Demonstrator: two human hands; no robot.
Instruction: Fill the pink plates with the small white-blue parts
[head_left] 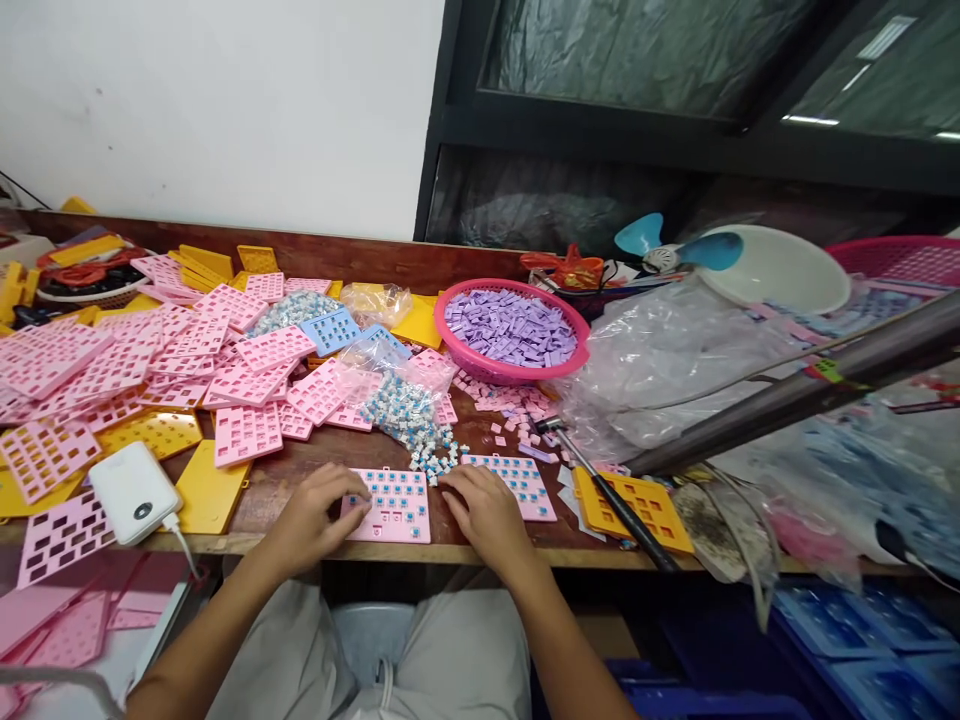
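A pink keypad plate [405, 510] lies in front of me, many of its square holes filled with small blue-and-white key switches. My left hand [319, 505] rests over its left edge, thumb and curled fingers slightly apart on the plate. My right hand [484, 510] reaches with its fingertips to the near end of a heap of loose switches [420, 425], which spills out of a clear plastic bag. The thumb stands apart from those fingers; nothing shows between them. Partly under that hand is a second pink plate [529, 490], also fitted with switches.
Pink plates [180, 345] pile up at the left, near a white power bank [135, 492]. Behind stands a pink basket [451, 350] of purple pieces. A hammer [619, 505] lies across a yellow plate [660, 510]. A metal bar [795, 385] slants at right.
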